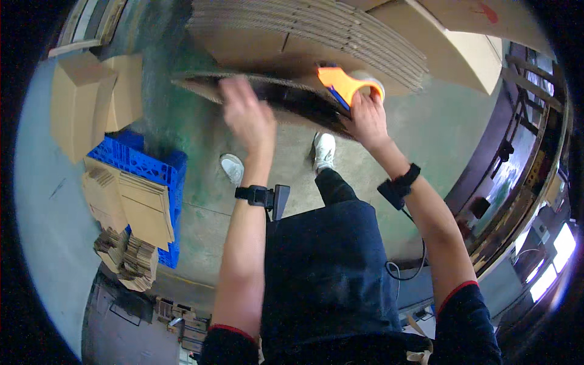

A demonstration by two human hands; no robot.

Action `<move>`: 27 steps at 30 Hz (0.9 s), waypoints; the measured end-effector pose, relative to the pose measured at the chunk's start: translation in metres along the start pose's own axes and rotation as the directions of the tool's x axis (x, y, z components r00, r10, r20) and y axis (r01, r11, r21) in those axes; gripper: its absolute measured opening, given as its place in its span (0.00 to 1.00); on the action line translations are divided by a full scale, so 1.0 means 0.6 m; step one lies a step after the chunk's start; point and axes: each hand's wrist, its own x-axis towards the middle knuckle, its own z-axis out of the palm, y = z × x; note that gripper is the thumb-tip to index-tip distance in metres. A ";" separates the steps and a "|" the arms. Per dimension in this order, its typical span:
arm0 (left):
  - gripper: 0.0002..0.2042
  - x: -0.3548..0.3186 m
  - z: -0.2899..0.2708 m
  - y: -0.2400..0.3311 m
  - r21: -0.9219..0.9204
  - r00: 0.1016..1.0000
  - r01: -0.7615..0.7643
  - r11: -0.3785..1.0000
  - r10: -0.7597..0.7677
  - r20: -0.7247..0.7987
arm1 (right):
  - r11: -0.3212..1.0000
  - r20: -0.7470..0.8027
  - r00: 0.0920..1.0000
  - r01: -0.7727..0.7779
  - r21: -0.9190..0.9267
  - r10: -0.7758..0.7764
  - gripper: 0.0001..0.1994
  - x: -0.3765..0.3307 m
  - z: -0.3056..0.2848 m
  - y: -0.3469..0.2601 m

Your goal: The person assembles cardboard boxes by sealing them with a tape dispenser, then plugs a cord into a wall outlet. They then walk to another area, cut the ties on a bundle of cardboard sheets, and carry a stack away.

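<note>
My right hand (367,121) is closed on an orange tape dispenser (339,81) with a blue part and a pale roll of tape. It is held over the right end of a brown cardboard box (286,87), whose dark inside shows as a long narrow gap. Whether these fingers also touch the cardboard is hidden. My left hand (249,118) is over the left part of the same box, its fingers stretched out and blurred by motion. Nothing shows in its grasp, and I cannot tell whether it touches the edge.
Beyond the box stands a large stack of flattened cardboard (316,30). At the left, a blue plastic pallet (137,159) bears folded cardboard sheets (144,204), with a box (82,103) nearby. A wooden rack (535,152) runs along the right side. My shoes (324,151) are on the green-grey floor.
</note>
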 end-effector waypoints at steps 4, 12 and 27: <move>0.25 -0.045 0.037 -0.268 -0.938 0.620 0.343 0.057 -0.763 0.180 | 0.922 0.368 0.896 -0.335 0.194 0.248 0.24 -0.078 0.032 -0.106; 0.21 -0.039 -0.059 -0.439 -0.420 0.965 0.251 0.872 -0.192 0.179 | 0.581 0.253 0.688 -0.717 0.387 0.681 0.23 -0.098 0.034 -0.231; 0.36 -0.046 -0.052 -0.287 0.049 0.976 -0.001 0.999 -0.009 0.216 | 0.955 0.291 0.944 0.065 0.290 -0.153 0.22 -0.151 0.004 -0.169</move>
